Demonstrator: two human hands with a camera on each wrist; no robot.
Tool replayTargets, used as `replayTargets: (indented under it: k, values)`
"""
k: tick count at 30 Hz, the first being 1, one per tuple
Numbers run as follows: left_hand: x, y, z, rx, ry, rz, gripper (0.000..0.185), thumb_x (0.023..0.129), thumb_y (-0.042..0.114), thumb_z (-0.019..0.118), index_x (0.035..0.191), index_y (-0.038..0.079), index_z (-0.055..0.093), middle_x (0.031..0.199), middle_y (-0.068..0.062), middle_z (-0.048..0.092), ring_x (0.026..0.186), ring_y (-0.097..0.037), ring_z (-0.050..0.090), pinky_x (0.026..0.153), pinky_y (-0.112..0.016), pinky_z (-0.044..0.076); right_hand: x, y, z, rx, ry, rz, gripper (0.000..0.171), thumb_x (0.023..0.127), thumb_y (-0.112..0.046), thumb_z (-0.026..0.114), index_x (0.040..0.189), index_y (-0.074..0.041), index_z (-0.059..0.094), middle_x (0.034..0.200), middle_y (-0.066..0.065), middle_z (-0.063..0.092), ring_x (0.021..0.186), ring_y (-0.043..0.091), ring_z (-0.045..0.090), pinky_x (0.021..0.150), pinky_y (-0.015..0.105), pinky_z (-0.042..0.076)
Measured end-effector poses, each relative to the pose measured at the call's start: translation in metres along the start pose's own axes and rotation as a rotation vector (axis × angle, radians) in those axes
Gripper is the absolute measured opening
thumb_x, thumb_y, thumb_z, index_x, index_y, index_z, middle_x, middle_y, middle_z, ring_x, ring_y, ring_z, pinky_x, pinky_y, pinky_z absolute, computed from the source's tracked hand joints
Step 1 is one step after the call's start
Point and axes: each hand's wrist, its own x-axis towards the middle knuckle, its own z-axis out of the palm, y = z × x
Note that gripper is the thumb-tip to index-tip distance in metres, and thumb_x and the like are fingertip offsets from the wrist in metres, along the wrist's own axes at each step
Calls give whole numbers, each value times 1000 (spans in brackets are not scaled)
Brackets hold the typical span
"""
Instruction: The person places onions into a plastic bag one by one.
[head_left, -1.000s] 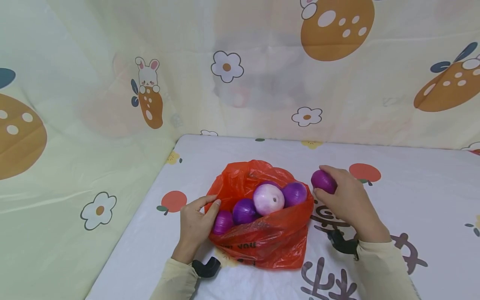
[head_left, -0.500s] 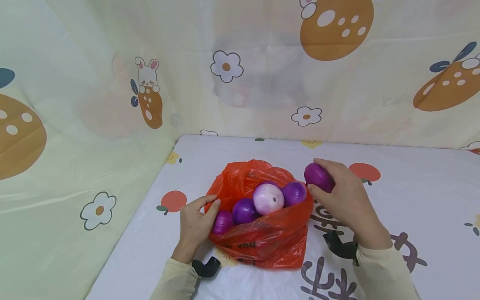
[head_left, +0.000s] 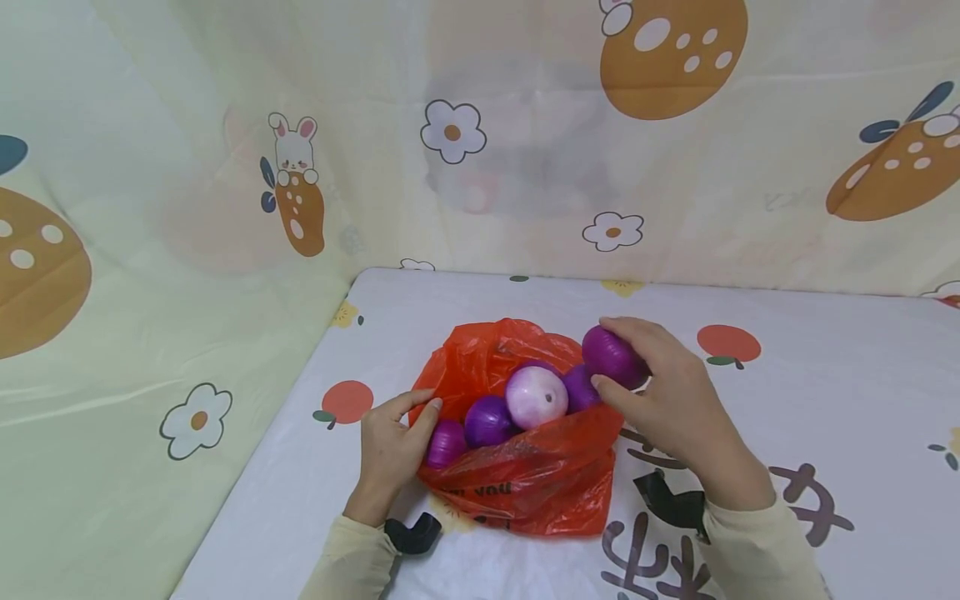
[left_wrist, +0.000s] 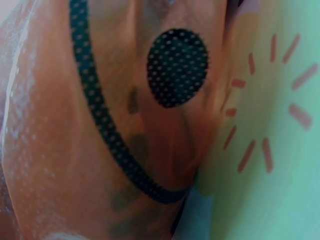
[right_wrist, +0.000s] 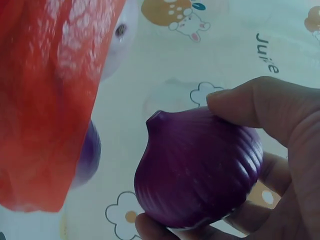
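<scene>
1. The right hand (head_left: pixel 675 400) holds a purple onion (head_left: pixel 611 357) with curled fingers (right_wrist: pixel 250 102), just above the right rim of the red bag (head_left: pixel 525 483) on the tabletop (head_left: pixel 825 417).
2. The onion is round and smooth, so it could slip out and roll across the tabletop.
3. The bag is soft. The left hand (head_left: pixel 390 450) rests on its left edge, fingers nearly straight. If that edge flops, the onions inside could spill.
4. The pale onion (head_left: pixel 536 397) sits high and could get knocked.
5. The left wrist view shows only blurry red plastic. The onions deeper in the bag are partly hidden.
</scene>
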Motion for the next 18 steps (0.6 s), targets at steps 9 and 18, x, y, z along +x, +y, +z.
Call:
replayTargets:
  k: [9, 18]
  values:
    - [0, 1, 0, -5, 1, -6, 19, 92, 13, 78, 108, 5, 82, 102, -8, 81, 102, -28, 76, 94, -52, 60, -1, -12, 14, 38, -48, -81, 62, 84, -5, 82, 142, -5, 60, 143, 17, 58, 123, 39, 62, 82, 57, 62]
    - [0, 1, 0, -4, -3, -1, 19, 93, 13, 77, 109, 4, 82, 102, -8, 81, 102, -29, 76, 94, -52, 60, -3, -19, 29, 76, -106, -98, 63, 85, -7, 81, 145, -9, 59, 146, 16, 56, 121, 39, 64, 82, 54, 63]
